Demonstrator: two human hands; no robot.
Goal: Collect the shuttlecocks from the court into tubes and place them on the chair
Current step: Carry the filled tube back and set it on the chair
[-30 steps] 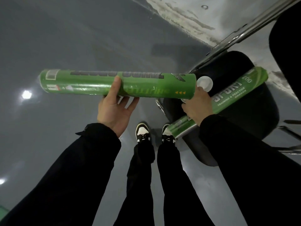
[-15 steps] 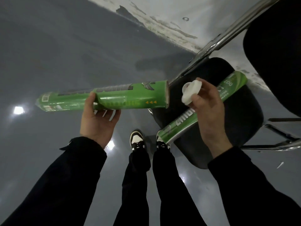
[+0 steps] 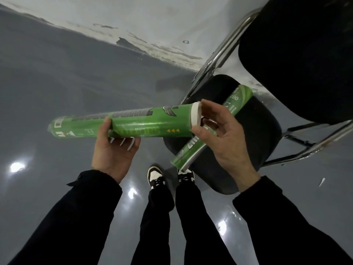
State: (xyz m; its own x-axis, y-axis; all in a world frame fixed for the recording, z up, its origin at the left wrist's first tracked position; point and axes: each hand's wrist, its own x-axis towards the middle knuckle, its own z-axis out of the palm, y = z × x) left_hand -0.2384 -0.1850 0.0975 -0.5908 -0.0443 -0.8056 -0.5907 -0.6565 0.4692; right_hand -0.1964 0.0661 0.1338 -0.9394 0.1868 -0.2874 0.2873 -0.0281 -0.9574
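Closest to me, the left hand (image 3: 112, 148) has its grip wrapped round the middle of a green tube (image 3: 122, 122) held level over the floor (image 3: 57, 73). The right hand (image 3: 219, 138) pinches a white cap (image 3: 195, 116) at its open end. Cardboard like that looks light and stiff but crushable, so mid-body is the sensible hold. I can't see whether shuttlecocks are inside. Beyond, a second tube (image 3: 242, 96) lies across the chair (image 3: 265, 131) seat, contents hidden.
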